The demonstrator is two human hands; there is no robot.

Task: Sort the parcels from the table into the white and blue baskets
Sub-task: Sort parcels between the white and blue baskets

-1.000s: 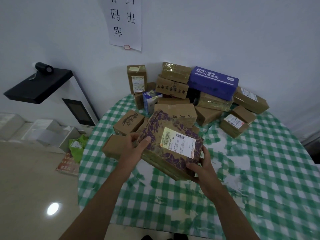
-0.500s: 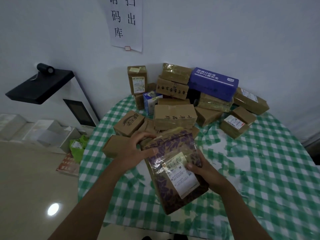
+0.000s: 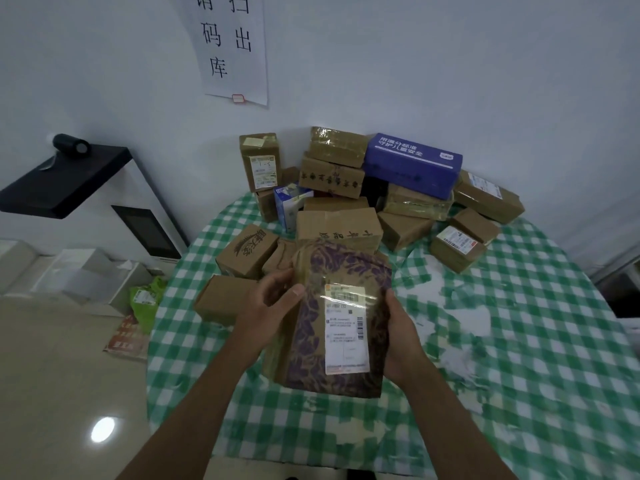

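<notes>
I hold a brown parcel with a purple leaf pattern (image 3: pixel 311 341) above the near part of the table, its white shipping label facing up at me. My left hand (image 3: pixel 266 306) grips its left edge, thumb on top. My right hand (image 3: pixel 401 341) grips its right edge. Behind it a pile of brown cardboard parcels (image 3: pixel 337 226) and a long blue box (image 3: pixel 412 164) sits at the far side of the table against the wall. No white or blue basket is in view.
The round table has a green and white checked cloth (image 3: pixel 502 358). Left of it stand a white machine with a black shelf (image 3: pixel 69 181), white boxes (image 3: pixel 79 271) and a green bag (image 3: pixel 145 299) on the floor. A paper sign (image 3: pixel 232 46) hangs on the wall.
The patterned parcel has been lifted from the pile, turned upright and brought closer to me, with both hands shifting to its side edges. Its label now faces me squarely.
</notes>
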